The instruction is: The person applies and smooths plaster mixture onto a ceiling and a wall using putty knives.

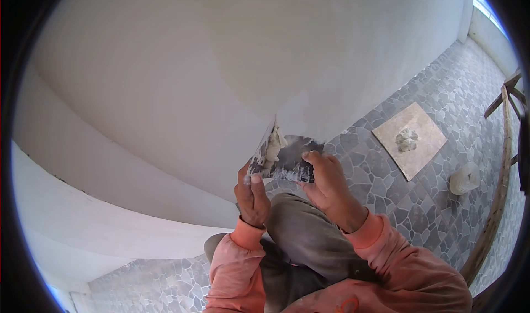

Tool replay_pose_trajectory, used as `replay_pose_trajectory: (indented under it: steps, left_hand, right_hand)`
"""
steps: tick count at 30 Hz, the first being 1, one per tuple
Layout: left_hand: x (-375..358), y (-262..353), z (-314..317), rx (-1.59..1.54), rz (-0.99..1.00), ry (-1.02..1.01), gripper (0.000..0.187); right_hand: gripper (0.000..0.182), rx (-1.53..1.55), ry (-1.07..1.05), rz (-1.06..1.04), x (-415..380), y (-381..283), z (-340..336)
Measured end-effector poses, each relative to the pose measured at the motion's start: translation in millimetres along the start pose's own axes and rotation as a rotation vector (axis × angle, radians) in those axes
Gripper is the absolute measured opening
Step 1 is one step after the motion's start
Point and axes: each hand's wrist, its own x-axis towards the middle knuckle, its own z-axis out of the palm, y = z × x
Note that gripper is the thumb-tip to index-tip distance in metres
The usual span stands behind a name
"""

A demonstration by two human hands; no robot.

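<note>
In front of the pale wall, my left hand [253, 197] grips the lower end of a putty-covered scraper blade [270, 150], which points up towards the wall. Grey-white putty clings to that blade. My right hand [328, 187] is closed on a dark, flat scraper [295, 159] smeared with white, its thumb on top near the right edge. The two tools meet or overlap between my hands; the exact contact is unclear.
A square beige board [422, 158] with a lump of putty [407, 139] lies on the stone-patterned floor [364, 166] at right. Beyond it stand a whitish container [465, 179] and a wooden frame [498, 219]. The wall [165, 92] rises ahead, close to my hands.
</note>
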Motion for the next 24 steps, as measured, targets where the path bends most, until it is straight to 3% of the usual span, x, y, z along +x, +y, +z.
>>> replay_pose_trajectory:
  steps: [7,9,13,16,24]
  left_hand:
    - [-3.4,5.4,-14.3,0.008,0.049,-0.139,0.04]
    - [-1.5,9.9,-14.2,-0.019,0.137,-0.211,0.045]
    - [4.8,22.1,-21.1,0.29,0.047,-0.392,0.064]
    - [8.7,15.5,-18.8,0.308,0.209,-0.39,0.062]
    - [12.1,6.6,-21.4,0.299,0.23,-0.385,0.067]
  right_hand:
    - [0.016,0.038,0.0,0.067,-1.0,-13.2,11.1]
    - [0.016,0.005,-0.016,0.095,1.8,-14.6,1.6]
    - [0.014,-0.075,0.045,0.12,-1.2,-18.6,-5.4]
    - [0.012,-0.085,0.045,0.134,4.9,-11.7,-13.6]
    - [0.012,0.072,-0.046,0.083,5.6,-4.4,-15.7]
